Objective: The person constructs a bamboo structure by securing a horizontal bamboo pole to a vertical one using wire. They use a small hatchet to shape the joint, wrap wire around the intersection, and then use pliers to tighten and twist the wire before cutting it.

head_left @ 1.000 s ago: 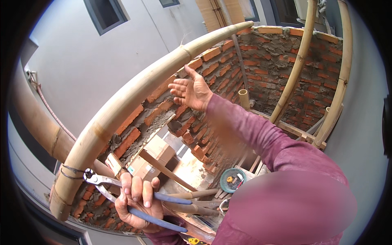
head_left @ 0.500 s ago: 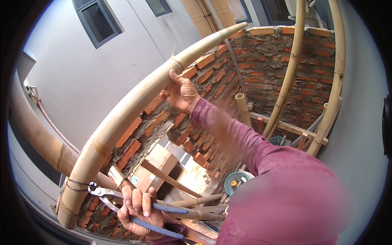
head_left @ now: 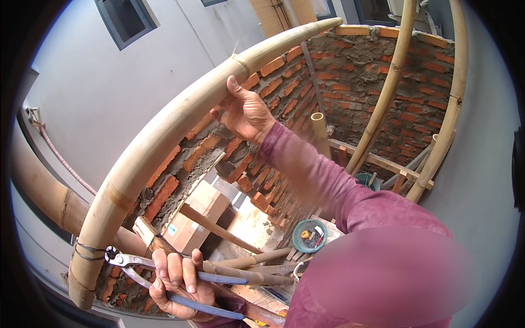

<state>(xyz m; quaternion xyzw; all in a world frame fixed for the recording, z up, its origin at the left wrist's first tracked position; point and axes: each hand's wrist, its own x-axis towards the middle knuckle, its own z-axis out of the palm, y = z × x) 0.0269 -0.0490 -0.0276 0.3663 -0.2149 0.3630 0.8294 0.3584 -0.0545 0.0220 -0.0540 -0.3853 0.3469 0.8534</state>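
A thick curved bamboo pole (head_left: 147,139) runs from the lower left to the upper middle. My right hand (head_left: 246,112) braces it from beneath, thumb against the near side and fingers partly hidden below it. Down at the pole's lower end, my left hand (head_left: 178,281) is closed on blue-handled pincers (head_left: 130,259), palm turned up and fingers around the handles. The pincer jaws meet a black wire (head_left: 87,250) looped around the pole. How firmly the jaws bite it cannot be seen.
Another bamboo pole (head_left: 44,191) crosses behind at left. A rough brick wall (head_left: 273,98) curves around the far side. Upright bamboo poles (head_left: 385,98) stand at right. Below lie a cardboard box (head_left: 194,218), timber pieces and a green bucket (head_left: 309,236) with small items inside.
The view has shifted slightly, so the pole's lower end and the pincers appear a little farther left. Both hands keep their hold, and the jaws stay at the wire.
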